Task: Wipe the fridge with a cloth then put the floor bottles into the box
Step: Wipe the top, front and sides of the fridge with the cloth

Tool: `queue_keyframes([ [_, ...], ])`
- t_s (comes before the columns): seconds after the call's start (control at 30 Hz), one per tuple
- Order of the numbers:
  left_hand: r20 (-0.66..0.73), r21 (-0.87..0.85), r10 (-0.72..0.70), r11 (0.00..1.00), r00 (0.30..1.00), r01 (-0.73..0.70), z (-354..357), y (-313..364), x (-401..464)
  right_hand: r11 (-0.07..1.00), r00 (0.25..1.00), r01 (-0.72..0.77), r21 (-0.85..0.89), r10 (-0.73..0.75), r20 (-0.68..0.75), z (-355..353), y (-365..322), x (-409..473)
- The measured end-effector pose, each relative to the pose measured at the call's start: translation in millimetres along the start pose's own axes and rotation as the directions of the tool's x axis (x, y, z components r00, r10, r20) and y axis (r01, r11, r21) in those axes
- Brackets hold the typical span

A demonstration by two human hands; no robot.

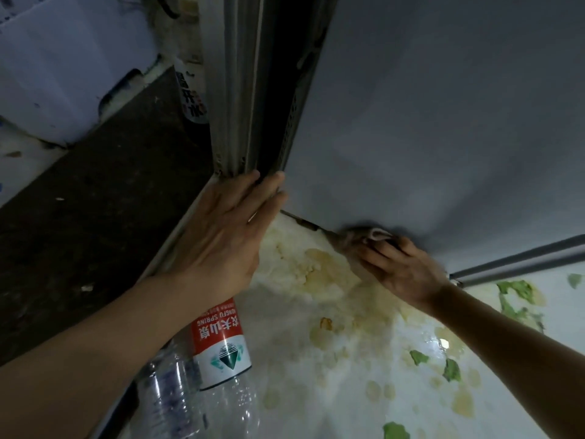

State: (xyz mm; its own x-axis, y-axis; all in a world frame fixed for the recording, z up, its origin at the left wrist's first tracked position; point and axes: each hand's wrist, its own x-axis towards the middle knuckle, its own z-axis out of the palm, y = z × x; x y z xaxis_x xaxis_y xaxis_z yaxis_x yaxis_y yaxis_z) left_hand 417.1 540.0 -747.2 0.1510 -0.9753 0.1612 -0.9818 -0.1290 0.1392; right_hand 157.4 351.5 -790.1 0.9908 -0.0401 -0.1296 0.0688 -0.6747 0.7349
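Head view: left hand (232, 229) lies flat, fingers straight, braced on the fridge (443, 122) at its bottom corner; right hand (402, 267) presses a bunched cloth (367, 237) against the panel's lower edge. Best practice, judged: firm overlapping strokes along that edge. Floor bottle (221, 343) below the left wrist reads "NONGFU SPRING"; a clear bottle (171, 391) touches it.

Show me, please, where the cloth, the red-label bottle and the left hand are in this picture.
cloth (368, 237): head view, on the bunched fabric under the right hand's fingertips.
red-label bottle (220, 342): head view, on its label.
left hand (221, 239): head view, on its back.
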Motion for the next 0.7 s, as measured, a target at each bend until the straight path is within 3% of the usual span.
queue_keyframes([
  [0.2, 0.056, 0.109, 0.178, 0.977, 0.982, -0.184, 3.9, 7.1, 22.6, 0.997, 0.995, -0.082, -0.004, 0.082, -0.065, -1.2, 3.2, -9.8],
  [0.4, 0.028, 0.203, 0.221, 0.954, 0.975, -0.222, 3.9, -2.8, 42.5, 0.958, 0.941, -0.197, 0.210, 0.245, -0.233, -20.0, -10.4, 79.1],
  [0.5, 0.035, 0.232, 0.230, 0.945, 0.973, -0.232, 2.7, -3.9, 42.5, 0.978, 0.964, -0.134, 0.163, 0.167, -0.209, -15.3, -12.9, 80.8],
  [0.6, 0.046, 0.233, 0.213, 0.948, 0.976, -0.218, 0.5, -0.2, 41.6, 0.994, 0.996, -0.005, 0.105, 0.015, -0.089, -5.9, -4.5, 45.7],
  [0.7, 0.035, 0.223, 0.205, 0.952, 0.978, -0.208, -2.3, 0.6, 41.1, 0.994, 0.999, 0.015, 0.104, -0.019, 0.038, 2.1, 3.1, -11.7],
])
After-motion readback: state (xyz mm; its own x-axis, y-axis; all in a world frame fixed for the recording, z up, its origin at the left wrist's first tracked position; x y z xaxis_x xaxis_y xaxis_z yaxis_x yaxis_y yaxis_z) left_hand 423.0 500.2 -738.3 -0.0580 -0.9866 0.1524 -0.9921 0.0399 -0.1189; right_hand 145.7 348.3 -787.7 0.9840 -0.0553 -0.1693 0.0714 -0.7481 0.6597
